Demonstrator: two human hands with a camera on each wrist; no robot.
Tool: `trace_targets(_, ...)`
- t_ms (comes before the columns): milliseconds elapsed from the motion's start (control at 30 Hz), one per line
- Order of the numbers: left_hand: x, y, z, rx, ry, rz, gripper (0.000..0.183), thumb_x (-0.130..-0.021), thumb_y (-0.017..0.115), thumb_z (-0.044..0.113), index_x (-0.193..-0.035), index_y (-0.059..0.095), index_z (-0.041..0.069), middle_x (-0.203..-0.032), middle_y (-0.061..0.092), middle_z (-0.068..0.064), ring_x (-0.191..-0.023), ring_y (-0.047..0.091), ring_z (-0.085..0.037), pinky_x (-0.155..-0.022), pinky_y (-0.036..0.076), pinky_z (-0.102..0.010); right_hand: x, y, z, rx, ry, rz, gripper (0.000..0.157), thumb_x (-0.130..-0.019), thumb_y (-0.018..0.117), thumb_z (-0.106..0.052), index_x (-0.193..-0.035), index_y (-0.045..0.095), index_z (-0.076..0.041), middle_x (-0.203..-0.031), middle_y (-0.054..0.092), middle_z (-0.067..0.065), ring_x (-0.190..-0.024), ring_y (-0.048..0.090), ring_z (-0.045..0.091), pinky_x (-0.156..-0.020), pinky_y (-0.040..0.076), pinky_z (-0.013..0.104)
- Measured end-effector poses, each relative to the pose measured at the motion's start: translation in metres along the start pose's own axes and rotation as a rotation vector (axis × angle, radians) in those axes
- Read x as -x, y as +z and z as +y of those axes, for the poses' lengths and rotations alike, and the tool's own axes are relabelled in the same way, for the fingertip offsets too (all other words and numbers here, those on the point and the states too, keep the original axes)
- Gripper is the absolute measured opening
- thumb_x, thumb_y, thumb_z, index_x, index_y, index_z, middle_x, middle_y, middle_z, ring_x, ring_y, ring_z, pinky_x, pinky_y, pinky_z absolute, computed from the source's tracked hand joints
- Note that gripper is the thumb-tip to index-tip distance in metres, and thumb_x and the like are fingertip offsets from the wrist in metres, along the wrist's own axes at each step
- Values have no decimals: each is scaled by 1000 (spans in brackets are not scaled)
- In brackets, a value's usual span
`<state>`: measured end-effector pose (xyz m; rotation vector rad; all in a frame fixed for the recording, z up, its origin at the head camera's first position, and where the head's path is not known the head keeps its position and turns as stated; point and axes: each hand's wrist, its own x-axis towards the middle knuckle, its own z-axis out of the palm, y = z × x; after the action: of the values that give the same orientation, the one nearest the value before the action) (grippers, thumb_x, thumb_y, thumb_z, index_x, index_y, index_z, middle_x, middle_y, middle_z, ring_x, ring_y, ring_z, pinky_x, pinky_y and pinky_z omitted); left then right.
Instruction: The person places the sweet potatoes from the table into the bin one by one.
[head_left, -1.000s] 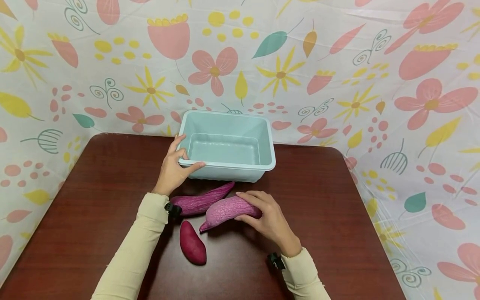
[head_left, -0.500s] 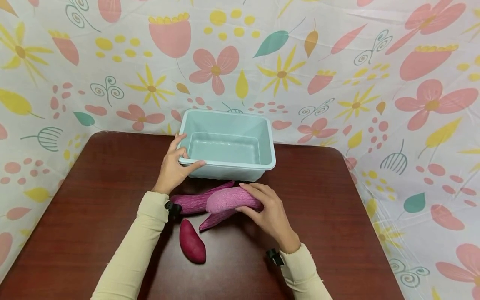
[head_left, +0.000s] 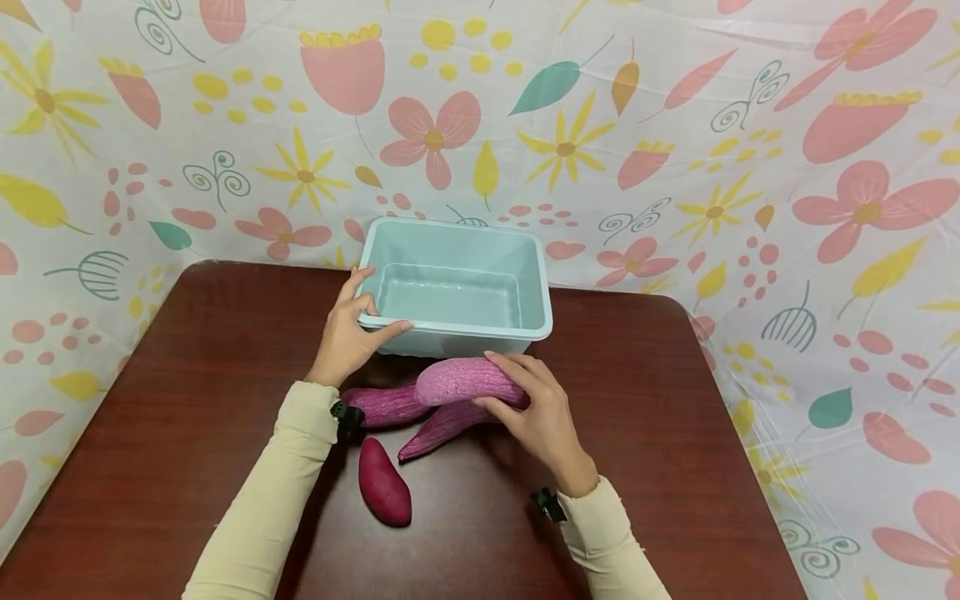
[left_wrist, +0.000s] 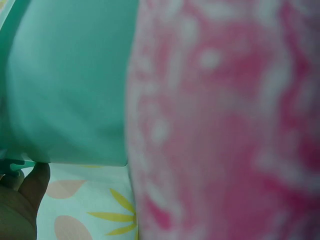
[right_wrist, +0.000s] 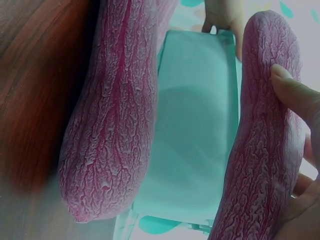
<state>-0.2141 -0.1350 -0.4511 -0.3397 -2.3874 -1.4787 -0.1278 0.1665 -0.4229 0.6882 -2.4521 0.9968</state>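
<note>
My left hand (head_left: pixel 341 337) grips the near left corner of a light blue plastic basin (head_left: pixel 465 343), thumb along the front rim. Inside, the basin holds nothing. My right hand (head_left: pixel 542 408) holds a long, wrinkled, purple eggplant-like vegetable (head_left: pixel 465 380) by its right part, raised above the table in front of the basin. Below it lies a second such vegetable (head_left: pixel 441 431), partly hidden. A third, darker one (head_left: pixel 386 407) lies behind, by the left wrist. In the left wrist view, a blurred pink-purple surface (left_wrist: pixel 215 120) fills the right half.
A smooth dark red sweet potato (head_left: pixel 385 483) lies on the brown wooden table (head_left: pixel 637 467), nearer the body. Behind the basin, a white flower-printed cloth (head_left: pixel 570 83) rises at the table's far edge.
My right hand has lifted the held purple vegetable up and slightly toward the basin, uncovering more of the one beneath. The left hand keeps its grip on the basin.
</note>
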Motion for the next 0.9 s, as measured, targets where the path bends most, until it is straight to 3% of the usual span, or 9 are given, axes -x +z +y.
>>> trace_targets(233,0,0,1,-6,-8,-2,53,-81,86,32,-73,38,10,-162,34,-11,-159,15,-24,-97,40,-51,-4,-2,-1,-2,9,4,58,-76,89,-26,-130,68,-22,-121,68,3,-113,62,18,-100,48,34)
trace_targets(567,-2,0,2,1,-16,-7,54,-81,85,37,-74,39,11,-164,33,1,-159,14,-27,-97,40,-49,-14,-7,1,17,-1,3,57,-76,90,-24,-129,69,-17,-122,68,4,-114,62,20,-100,47,35)
trace_targets(900,-1,0,1,7,-9,-10,53,-80,86,35,-74,40,9,-164,33,-1,-159,14,-29,-101,40,-53,-22,-7,-3,13,-24,4,59,-75,90,-26,-131,68,-21,-124,68,5,-116,62,21,-102,47,38)
